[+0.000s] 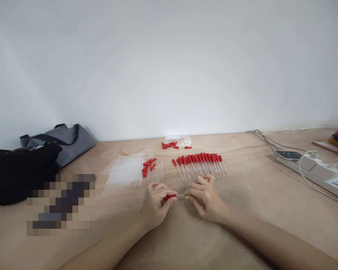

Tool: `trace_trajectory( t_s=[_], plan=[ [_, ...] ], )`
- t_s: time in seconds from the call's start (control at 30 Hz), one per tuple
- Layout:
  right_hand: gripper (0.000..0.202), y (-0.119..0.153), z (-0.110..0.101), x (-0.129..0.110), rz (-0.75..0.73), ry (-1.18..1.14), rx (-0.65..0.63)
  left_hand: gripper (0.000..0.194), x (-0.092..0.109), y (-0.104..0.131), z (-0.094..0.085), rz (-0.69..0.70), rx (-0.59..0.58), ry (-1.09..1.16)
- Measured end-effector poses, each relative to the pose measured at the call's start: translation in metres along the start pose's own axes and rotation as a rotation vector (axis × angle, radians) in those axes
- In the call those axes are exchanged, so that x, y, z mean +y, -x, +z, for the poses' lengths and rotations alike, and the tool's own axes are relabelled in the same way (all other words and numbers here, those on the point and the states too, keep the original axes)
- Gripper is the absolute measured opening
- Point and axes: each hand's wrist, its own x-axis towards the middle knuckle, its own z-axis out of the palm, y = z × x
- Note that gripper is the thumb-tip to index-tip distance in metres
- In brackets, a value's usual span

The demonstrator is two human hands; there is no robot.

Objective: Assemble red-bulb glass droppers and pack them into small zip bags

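Between thumb and fingers, my left hand [159, 202] pinches a red rubber bulb [169, 197]. A clear glass dropper tube [181, 196] runs from the bulb's mouth into my right hand [204, 198], whose closed fingers hide its far end. How deep the tube sits in the bulb I cannot tell. Just beyond my hands lies a slanted row of droppers with red bulbs [202, 159]. Loose red bulbs [148, 165] and several bare glass tubes [157, 173] lie ahead of my left hand.
Clear plastic bags [124, 170] lie left of the loose bulbs. Near the wall are more red bulbs [169, 145] and thin tubes [186, 143]. A striped bag [73, 144] and a black bag [22, 176] stand at left; a power strip [323, 172] with cables lies at right.
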Motion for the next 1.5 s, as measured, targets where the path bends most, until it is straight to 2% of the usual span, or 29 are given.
trace_trajectory(
  t_s=[0.3, 0.63, 0.93, 1.03, 1.17, 1.27, 1.4, 1.5],
  plan=[
    [0.024, -0.004, -0.004, -0.007, 0.1, -0.067, -0.177, 0.012, 0.005, 0.003, 0.001, 0.084, -0.016, -0.023],
    [0.029, -0.004, 0.001, -0.008, 0.167, -0.078, -0.26, 0.013, 0.006, 0.0, 0.0, 0.083, -0.102, -0.097],
    [0.037, -0.006, 0.0, -0.012, 0.243, -0.163, -0.358, 0.013, 0.008, 0.004, 0.003, 0.144, -0.066, -0.14],
    [0.041, -0.005, 0.003, -0.01, 0.28, -0.19, -0.361, 0.01, 0.008, 0.004, 0.003, 0.152, -0.034, -0.133],
    [0.042, -0.007, 0.002, -0.006, 0.316, -0.236, -0.353, 0.012, 0.004, 0.002, -0.003, 0.105, -0.083, -0.152],
    [0.037, -0.008, -0.002, -0.004, 0.32, -0.241, -0.33, 0.012, 0.0, 0.001, -0.008, 0.055, -0.075, -0.14],
    [0.021, -0.006, -0.005, -0.003, 0.253, -0.204, -0.286, 0.012, -0.002, 0.0, -0.01, 0.034, -0.055, -0.114],
    [0.021, -0.004, -0.002, -0.005, 0.203, -0.127, -0.251, 0.01, 0.0, 0.001, -0.009, 0.048, -0.04, -0.096]
  ],
)
